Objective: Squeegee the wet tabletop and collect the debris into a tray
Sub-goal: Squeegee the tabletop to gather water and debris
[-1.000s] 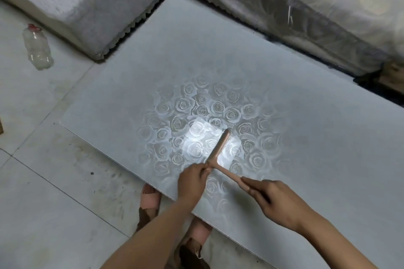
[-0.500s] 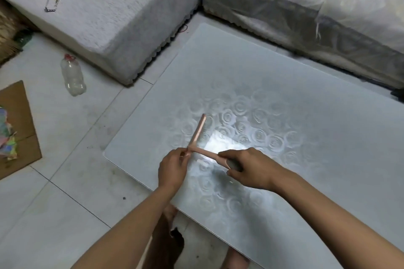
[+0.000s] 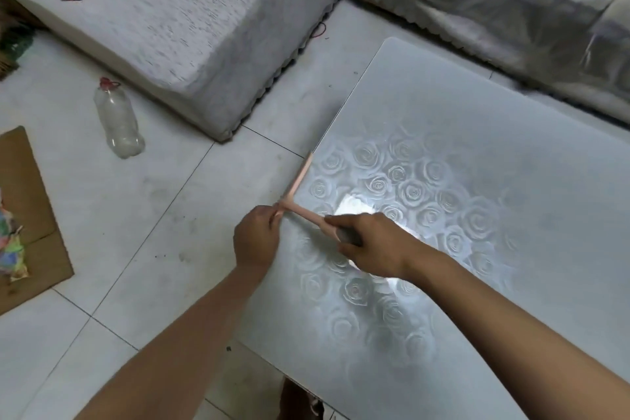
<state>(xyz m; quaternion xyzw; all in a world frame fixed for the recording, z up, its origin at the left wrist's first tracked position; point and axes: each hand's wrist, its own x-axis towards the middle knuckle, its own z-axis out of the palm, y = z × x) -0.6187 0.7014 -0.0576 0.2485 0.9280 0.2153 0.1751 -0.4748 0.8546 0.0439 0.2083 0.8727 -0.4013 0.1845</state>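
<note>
A pink T-shaped squeegee [image 3: 297, 186] lies with its blade along the left edge of the glossy rose-patterned tabletop [image 3: 477, 153]. My right hand [image 3: 370, 245] grips its handle over the table. My left hand [image 3: 255, 237] pinches the near end of the blade, just off the table's left edge. No tray or debris shows on the tabletop.
An empty plastic bottle [image 3: 117, 118] lies on the tiled floor to the left. A cardboard sheet [image 3: 27, 208] with colourful scraps sits at far left. A covered sofa block [image 3: 191, 24] stands behind, another sofa [image 3: 511, 3] along the table's far side.
Both hands have drawn the squeegee leftward across the table, from its middle to the left edge. My view has swung left with it.
</note>
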